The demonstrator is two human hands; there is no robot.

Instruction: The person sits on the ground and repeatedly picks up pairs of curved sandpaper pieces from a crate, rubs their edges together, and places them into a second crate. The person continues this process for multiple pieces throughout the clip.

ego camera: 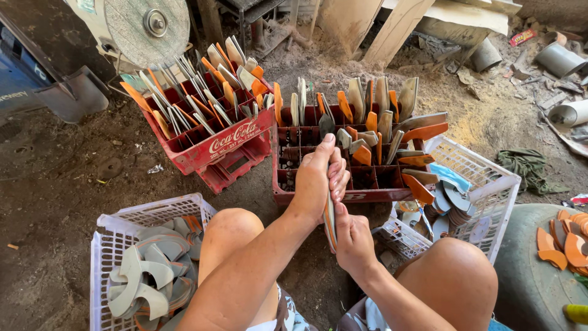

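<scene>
Blades, a thin grey-and-orange stack, stand upright between the knees, just before the near red crate on the dirt floor. Left hand wraps its fingers round the top, right hand grips the bottom, white basket alongside.

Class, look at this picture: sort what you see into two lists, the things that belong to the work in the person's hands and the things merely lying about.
Belongs to the work:
left hand
right hand
curved flat pieces held between them
red crate of upright pieces
second red crate
white baskets of cut pieces

Lying about:
grey pipes
green cloth
grinding disc
</scene>
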